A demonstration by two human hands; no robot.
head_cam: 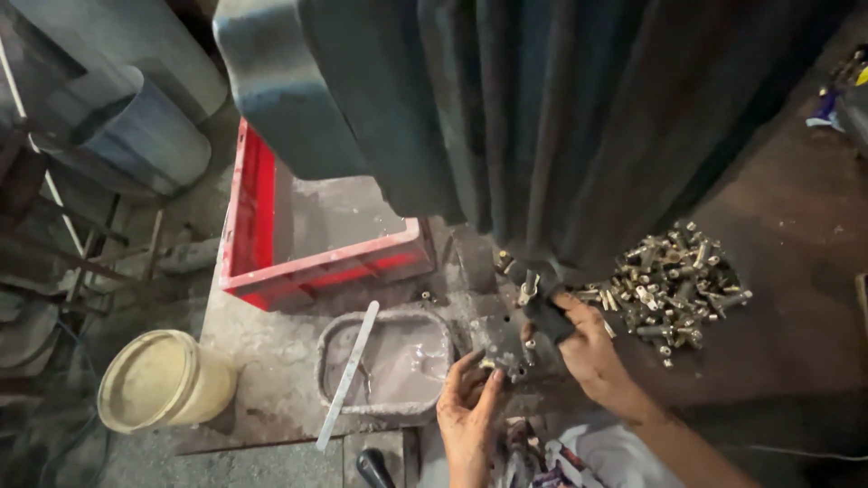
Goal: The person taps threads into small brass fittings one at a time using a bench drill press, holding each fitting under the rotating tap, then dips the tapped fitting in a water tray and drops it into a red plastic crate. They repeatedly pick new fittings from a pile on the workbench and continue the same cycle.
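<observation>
A large dark machine body hangs over the bench. Under it sits a small metal fixture block with a brass piece on top. My left hand reaches up from below, its fingertips touching the fixture's near edge. My right hand grips a dark handle just right of the fixture. A pile of several small brass fittings lies to the right of my right hand.
A red plastic crate stands at the back left. A shallow grey tray of cloudy liquid with a white stick across it sits left of the fixture. A cream bucket is on the floor at left.
</observation>
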